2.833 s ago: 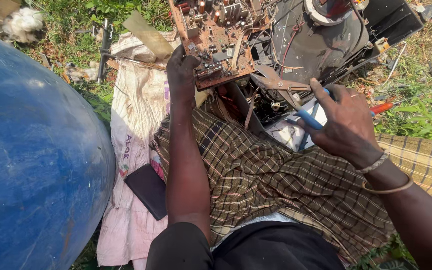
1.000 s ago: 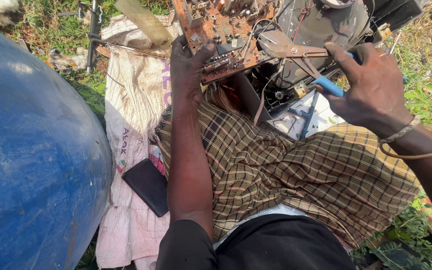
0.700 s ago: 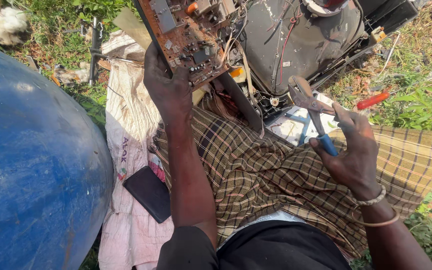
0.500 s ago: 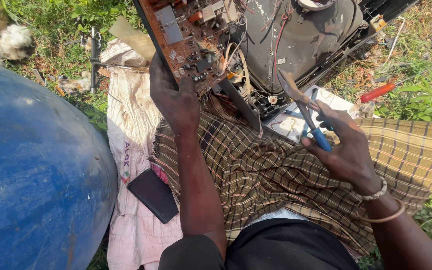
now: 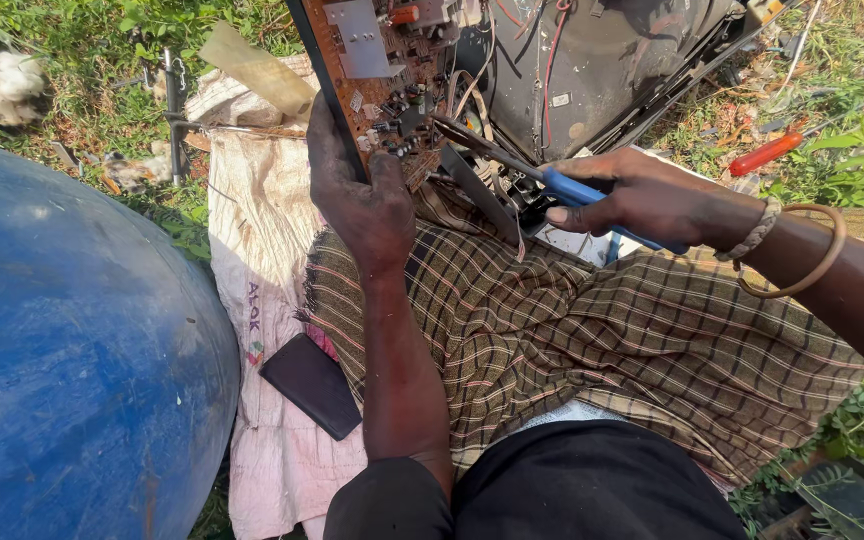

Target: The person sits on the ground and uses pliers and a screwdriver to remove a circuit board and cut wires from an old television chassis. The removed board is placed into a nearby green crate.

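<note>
L hand (image 5: 367, 205) clamps circuit board (image 5: 377, 80) at lower edge; R hand (image 5: 642, 195) closed on blue-handled pliers (image 5: 512, 170), tips at board. Board looks stiff, light, fragile: hold by edges.

Big blue barrel (image 5: 72, 360) fills left side. Beside it, on grass (image 5: 92, 50), a pale woven sack (image 5: 262, 230) lies spread flat w/ a flat black case (image 5: 312, 385) on it, near the checked cloth (image 5: 612, 340) covering the lap. Tan strip of cardboard (image 5: 257, 70) at sack's top edge, thin metal rod (image 5: 169, 110) just left of it. White fluffy clump (image 5: 2, 85) top left. Red-handled screwdriver (image 5: 767, 153) in grass at right, well apart from the rest. Dark grey tube housing (image 5: 592, 60) up top centre.
</note>
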A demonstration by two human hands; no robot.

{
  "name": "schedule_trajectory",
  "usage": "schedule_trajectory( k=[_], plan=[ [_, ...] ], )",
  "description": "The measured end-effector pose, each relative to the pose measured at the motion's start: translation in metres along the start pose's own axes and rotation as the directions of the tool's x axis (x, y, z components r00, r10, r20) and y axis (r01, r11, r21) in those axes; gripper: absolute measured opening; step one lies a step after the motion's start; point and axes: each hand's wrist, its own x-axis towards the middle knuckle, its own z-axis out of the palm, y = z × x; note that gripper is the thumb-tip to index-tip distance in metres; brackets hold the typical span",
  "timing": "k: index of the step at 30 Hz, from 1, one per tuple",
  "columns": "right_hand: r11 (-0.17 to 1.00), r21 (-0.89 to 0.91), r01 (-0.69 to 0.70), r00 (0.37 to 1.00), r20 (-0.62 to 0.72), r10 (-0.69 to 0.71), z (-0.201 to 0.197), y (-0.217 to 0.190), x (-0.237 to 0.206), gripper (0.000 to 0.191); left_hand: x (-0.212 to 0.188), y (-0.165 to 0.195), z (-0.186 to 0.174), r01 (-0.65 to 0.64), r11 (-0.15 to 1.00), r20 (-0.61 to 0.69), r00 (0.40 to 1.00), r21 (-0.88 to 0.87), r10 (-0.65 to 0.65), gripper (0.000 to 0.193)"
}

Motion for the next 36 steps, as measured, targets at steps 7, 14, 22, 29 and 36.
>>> schedule_trajectory(
  k=[7,14,22,29,36],
  plan=[
    [0.997,0.029,-0.066,0.995,-0.077,0.068,0.014,0.011,0.008,0.046,0.0,-0.005,-0.005,0.036,0.998,0.006,0.999,-0.06,-0.036,0.066],
    [0.572,0.79,0.221,0.961,-0.276,0.009,0.028,0.039,-0.003,0.024,0.018,-0.019,-0.029,0.11,0.964,-0.029,0.992,-0.242,-0.12,0.071],
    [0.831,0.498,0.248,0.878,-0.478,0.024,0.015,0.052,-0.02,0.047,0.033,-0.039,-0.045,0.244,0.87,-0.048,0.955,-0.428,-0.292,0.074],
    [0.769,-0.636,-0.063,0.702,-0.576,-0.418,-0.014,0.01,-0.001,0.088,0.031,-0.032,-0.042,0.227,0.897,-0.057,0.962,-0.379,-0.268,0.072],
    [0.34,-0.904,-0.258,0.779,-0.403,-0.481,-0.048,-0.039,0.025,0.093,0.024,-0.017,-0.026,0.196,0.931,-0.082,0.969,-0.309,-0.231,0.071]
  ],
)
